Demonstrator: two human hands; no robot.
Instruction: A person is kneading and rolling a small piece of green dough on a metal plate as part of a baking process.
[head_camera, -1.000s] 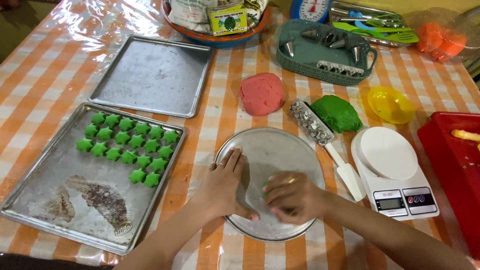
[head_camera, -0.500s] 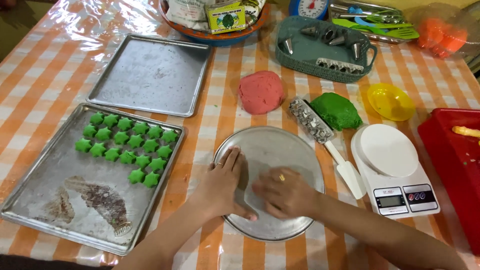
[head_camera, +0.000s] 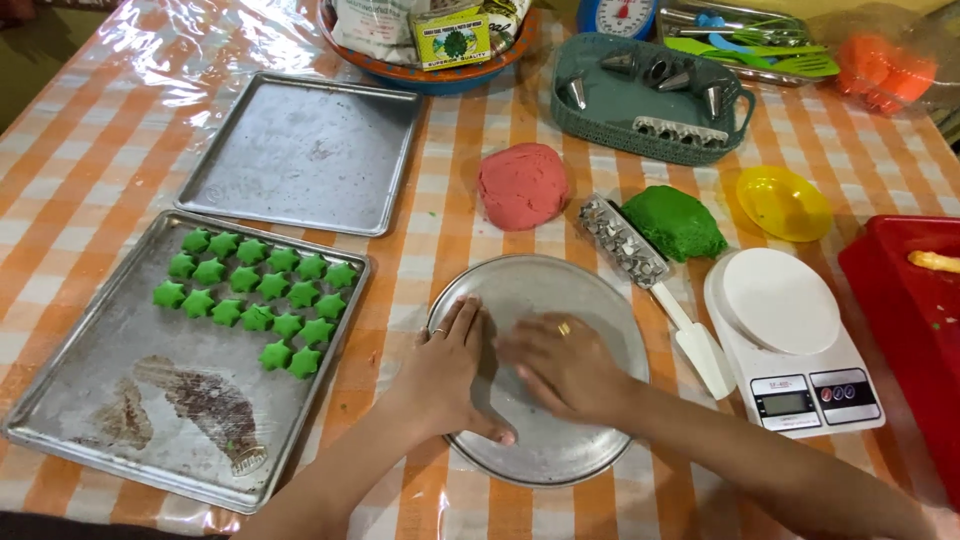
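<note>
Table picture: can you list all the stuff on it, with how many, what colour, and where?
Round metal plate: one, silver, front centre.
Metal baking tray holding green star-shaped dough pieces: one, silver, front left.
Green star-shaped dough pieces: about twenty, green, on that tray.
Bare metal baking tray: one, silver, back left.
Pink dough ball: one, centre.
Green dough lump: one, right of centre.
White-handled metal roller: one, beside the plate.
White kitchen scale: one, right.
Yellow plastic dish: one, right.
Teal basket of metal piping tips: one, back.
Red tray: one, far right.
Left hand: flat on the plate.
Right hand: flat on the plate.
</note>
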